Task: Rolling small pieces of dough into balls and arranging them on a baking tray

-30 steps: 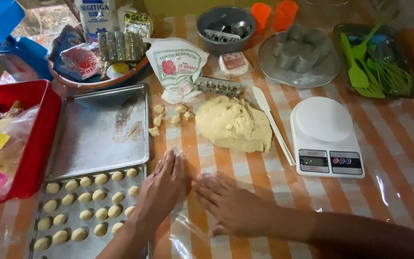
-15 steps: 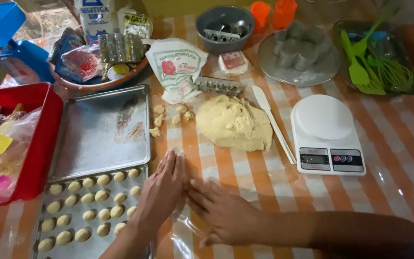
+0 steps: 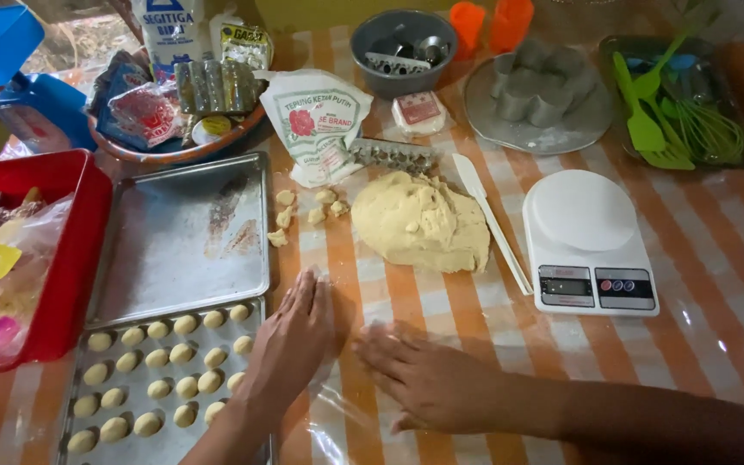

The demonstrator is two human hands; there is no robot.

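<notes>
- Table (image 3: 716,284), orange-and-white striped cloth under clear plastic film. Landmark for all positions: the dough mound (image 3: 424,222).
- Dough mound: pale yellow, lumpy, matte, with torn edges; sits mid-table. It looks soft and slightly crumbly, so I judge it will tear more readily than stretch.
- Empty baking tray (image 3: 184,237): left of the mound, bare metal with a smear of grease or residue.
- Filled tray (image 3: 161,379): left of and nearer than the mound, holding rows of small round dough balls (image 3: 184,325), apart from one another.
- Digital scale (image 3: 589,241): right of the mound, white, nothing on its platter.
- White scraper (image 3: 488,215): lying between mound and scale, just beside the mound's right edge.
- Left hand (image 3: 294,331): in front of the mound, near its lower left; flat, fingers extended, palm down on the plastic, gripping nothing visible.
- Right hand (image 3: 428,379): in front of the mound, also flat and spread. Whether a dough piece lies under either palm cannot be told.
- Small dough pieces (image 3: 307,211): a scatter just left of the mound, uneven in size.
- Judgement on technique: roll with light, even palm pressure; match size to the balls already placed; keep spacing on the tray so the balls do not touch.
</notes>
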